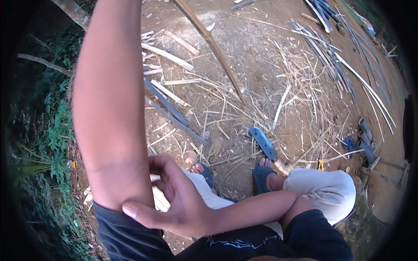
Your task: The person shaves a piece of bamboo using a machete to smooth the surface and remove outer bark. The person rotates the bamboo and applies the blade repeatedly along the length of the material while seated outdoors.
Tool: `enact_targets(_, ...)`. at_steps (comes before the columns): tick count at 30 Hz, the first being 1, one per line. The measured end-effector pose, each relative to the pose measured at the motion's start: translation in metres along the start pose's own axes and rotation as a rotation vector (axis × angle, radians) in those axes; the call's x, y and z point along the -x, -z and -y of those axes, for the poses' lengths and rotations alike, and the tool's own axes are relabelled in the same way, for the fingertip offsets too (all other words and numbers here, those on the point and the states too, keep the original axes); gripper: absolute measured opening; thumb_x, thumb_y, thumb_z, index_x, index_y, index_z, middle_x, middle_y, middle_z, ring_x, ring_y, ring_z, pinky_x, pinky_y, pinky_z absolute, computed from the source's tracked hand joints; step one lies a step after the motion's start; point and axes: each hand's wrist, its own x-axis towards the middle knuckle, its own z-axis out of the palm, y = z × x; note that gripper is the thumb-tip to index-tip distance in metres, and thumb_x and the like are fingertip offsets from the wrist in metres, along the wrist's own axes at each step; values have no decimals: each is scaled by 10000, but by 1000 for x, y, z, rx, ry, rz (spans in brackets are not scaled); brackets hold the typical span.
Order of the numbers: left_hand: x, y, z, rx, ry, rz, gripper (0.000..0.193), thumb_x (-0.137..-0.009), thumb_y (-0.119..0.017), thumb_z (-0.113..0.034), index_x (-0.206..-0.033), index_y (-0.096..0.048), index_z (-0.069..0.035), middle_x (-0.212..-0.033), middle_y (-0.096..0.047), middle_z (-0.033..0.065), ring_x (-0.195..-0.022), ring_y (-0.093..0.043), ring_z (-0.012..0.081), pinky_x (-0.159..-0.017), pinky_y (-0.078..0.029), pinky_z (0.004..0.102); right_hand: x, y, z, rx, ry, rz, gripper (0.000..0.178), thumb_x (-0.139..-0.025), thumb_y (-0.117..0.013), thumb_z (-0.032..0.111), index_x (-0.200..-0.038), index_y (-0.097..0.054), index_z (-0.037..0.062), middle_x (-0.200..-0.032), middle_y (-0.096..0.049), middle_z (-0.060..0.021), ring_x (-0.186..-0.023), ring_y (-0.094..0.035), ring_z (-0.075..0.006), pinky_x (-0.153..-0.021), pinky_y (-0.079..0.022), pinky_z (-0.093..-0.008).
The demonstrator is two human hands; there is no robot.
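Note:
My left arm stretches up past the top edge of the picture, so the left hand is out of sight. Reaching across from the right, my right hand clasps the left arm at the elbow. Its thumb presses on the skin just above the dark sleeve, and the fingertips are hidden behind the arm. Farther ahead, a long brown strip slants down from the top edge to the ground; what is at its upper end does not show.
A knife-like tool with a holed, bluish blade lies by my right sandal. Pale split pieces and thin shavings litter the dirt. Dark strips and short tubes lie right. Green plants border the left.

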Motion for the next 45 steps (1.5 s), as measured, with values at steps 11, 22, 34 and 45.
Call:
enact_targets(11,-14,14,13,-11,68,48,416,-924,-551,-491,-985,-650,-91,-646,-493,20,-473,-472,149,-425,-375,310,-14,18,13,-121,-274,183,684,-879,-754,176,-1340,-311,-68,-1236,-480,-151,-1170,-517,-158,-936,-452,-285)
enact_targets(22,-11,23,9,154,84,134,334,-958,-532,-492,-840,-541,-180,-560,-354,-48,-414,-395,117,-379,-291,281,-20,38,-6,-20,-292,216,638,-904,-733,243,-1337,-380,-65,-1209,-531,-133,-1061,-553,-150,-901,-465,-295)
enact_targets(34,-12,86,-5,280,82,504,259,-987,-462,-129,-732,-424,-101,-570,-278,-8,-464,-257,117,-464,-228,293,-28,171,42,1095,-360,997,483,-921,-612,519,-781,-562,59,-626,-591,-100,-593,-614,-293,-555,-473,-425)
enact_targets(45,89,264,-97,165,-36,420,431,-1031,-357,-249,-607,-330,-176,-462,-306,-40,-311,-250,55,-316,-228,188,133,482,-8,1645,-1037,-18,483,-831,-686,270,-1177,-539,-33,-1160,-597,-238,-1110,-589,-370,-945,-492,-443)
